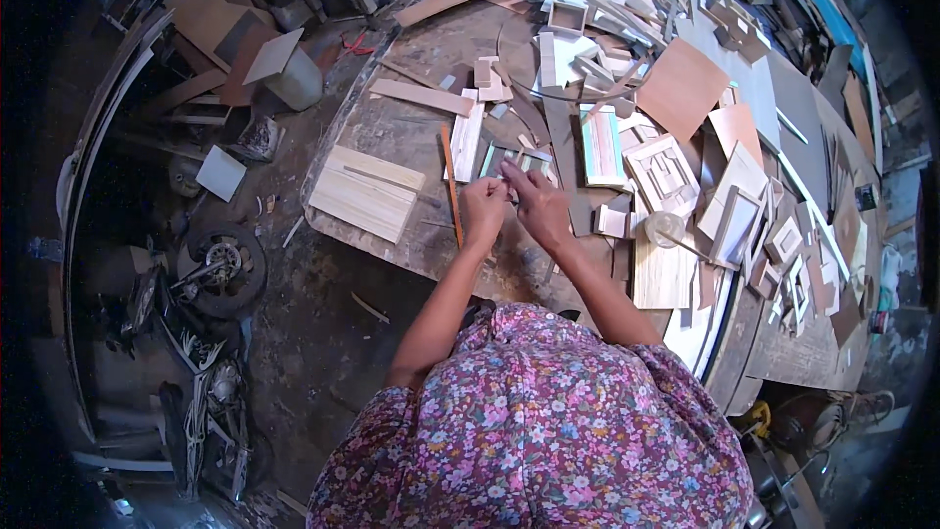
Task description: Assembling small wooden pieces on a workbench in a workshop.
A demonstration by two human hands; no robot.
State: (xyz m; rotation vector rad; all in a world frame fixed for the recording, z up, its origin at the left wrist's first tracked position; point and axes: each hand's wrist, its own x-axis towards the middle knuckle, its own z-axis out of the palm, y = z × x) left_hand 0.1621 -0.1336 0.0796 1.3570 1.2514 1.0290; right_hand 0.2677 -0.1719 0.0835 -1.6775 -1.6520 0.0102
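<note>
Over the near part of the wooden workbench (392, 118) my two hands meet. My left hand (484, 211) is closed, fingertips pinched together. Against it, my right hand (541, 206) is closed too, its index finger bent toward the left fingertips. Whatever they pinch is too small or hidden to make out. Just beyond the fingers lies a small green-edged wooden piece with strips on it (534, 163), partly covered by my hands. A thin orange strip (450, 181) runs beside my left hand, and a pale narrow board (466, 140) lies behind it.
Pale planks (364, 194) lie at the bench's left corner. Rightward are a green-sided wooden piece (603, 147), a framed wooden piece (662, 174), a round translucent container (664, 227) and a brown square sheet (682, 86). Wood offcuts crowd the far right. A wheel (223, 266) stands left below.
</note>
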